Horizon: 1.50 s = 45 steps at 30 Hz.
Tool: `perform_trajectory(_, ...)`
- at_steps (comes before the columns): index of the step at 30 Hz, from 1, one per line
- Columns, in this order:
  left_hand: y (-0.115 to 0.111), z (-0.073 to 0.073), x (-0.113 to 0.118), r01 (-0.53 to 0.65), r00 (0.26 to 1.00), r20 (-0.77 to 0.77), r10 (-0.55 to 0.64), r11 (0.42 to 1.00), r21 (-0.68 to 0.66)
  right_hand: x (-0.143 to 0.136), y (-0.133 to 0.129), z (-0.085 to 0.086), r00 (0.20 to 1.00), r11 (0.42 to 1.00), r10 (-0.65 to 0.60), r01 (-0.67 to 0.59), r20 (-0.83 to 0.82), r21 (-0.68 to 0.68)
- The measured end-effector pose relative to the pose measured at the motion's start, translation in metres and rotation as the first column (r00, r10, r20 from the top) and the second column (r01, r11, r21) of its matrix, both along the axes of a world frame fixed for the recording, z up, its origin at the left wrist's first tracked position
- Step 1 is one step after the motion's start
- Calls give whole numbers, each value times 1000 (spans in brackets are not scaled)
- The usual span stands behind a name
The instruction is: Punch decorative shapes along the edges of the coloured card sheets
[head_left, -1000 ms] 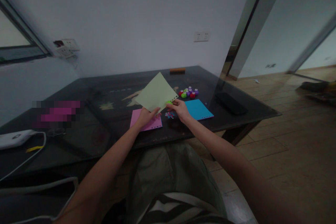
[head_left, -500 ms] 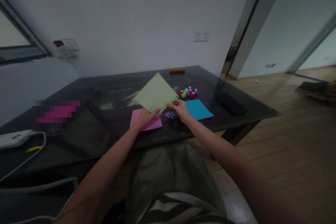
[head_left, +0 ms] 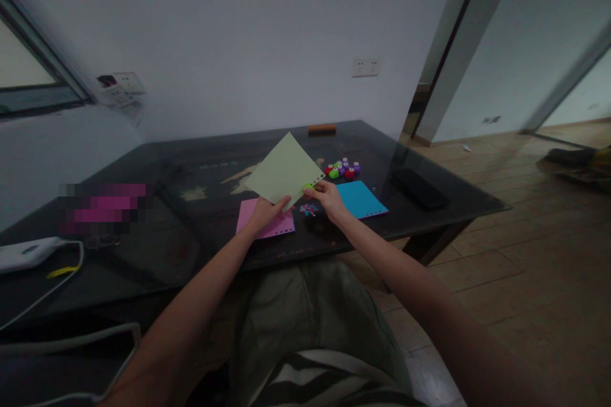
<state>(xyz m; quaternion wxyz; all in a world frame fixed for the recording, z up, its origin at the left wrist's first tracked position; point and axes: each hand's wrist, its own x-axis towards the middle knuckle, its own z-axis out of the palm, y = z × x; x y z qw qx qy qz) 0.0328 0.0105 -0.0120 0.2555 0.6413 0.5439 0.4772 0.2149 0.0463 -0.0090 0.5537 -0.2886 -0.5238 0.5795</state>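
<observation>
A pale yellow-green sheet of paper [head_left: 285, 172] is held tilted above the table, one corner pointing up. My left hand [head_left: 268, 213] pinches its lower corner, thumb on top. At the sheet's lower right edge my right hand [head_left: 328, 198] grips a small green craft punch [head_left: 309, 189]. Punched holes run along that edge just above the fingers. Beneath lie a pink sheet [head_left: 277, 226], partly covered by my left hand, and a little heap of coloured paper bits [head_left: 309, 209]. To the right of my right hand rests a blue sheet [head_left: 361, 200] with holes along its near edge.
Several red, green and purple punches [head_left: 344, 168] cluster behind the blue sheet. A black phone-like slab [head_left: 420, 188] lies right, and a brown bar [head_left: 322, 129] at the back. On the left are a white power strip [head_left: 29, 254] with its cable and a pixelated magenta patch [head_left: 107, 203].
Both hands keep almost the same place and hold. The pale sheet has shifted very slightly; nothing has been let go or taken up.
</observation>
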Motion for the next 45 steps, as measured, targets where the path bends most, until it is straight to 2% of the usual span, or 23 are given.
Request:
perform_trajectory(4,0,2,0,-24,999,-23,24,999,24,1,-2,2,999,1000,26,-26,20,-17)
perform_trajectory(10,-2,6,1,16,1000,20,-17,998,54,1,-7,5,997,996,78,-78,10,-32)
perform_trajectory(17,-1,7,1,-53,998,18,52,997,61,1,-7,4,994,993,112,-112,15,-35)
perform_trajectory(25,-1,9,-1,-80,995,59,77,995,64,3,-7,5,985,983,175,-175,-10,-60)
perform_trajectory(35,-2,8,-2,-121,990,85,116,991,53,9,-5,11,985,984,153,-159,-75,-80)
perform_trajectory(38,-2,9,-1,-134,987,96,128,990,52,11,-4,13,988,986,146,-150,-55,-77)
perform_trajectory(41,-4,11,-1,-76,993,92,72,996,38,15,-1,14,986,984,165,-166,-12,-64)
perform_trajectory(45,-5,12,-2,-53,993,106,50,998,34,23,6,14,967,978,204,-209,156,19)
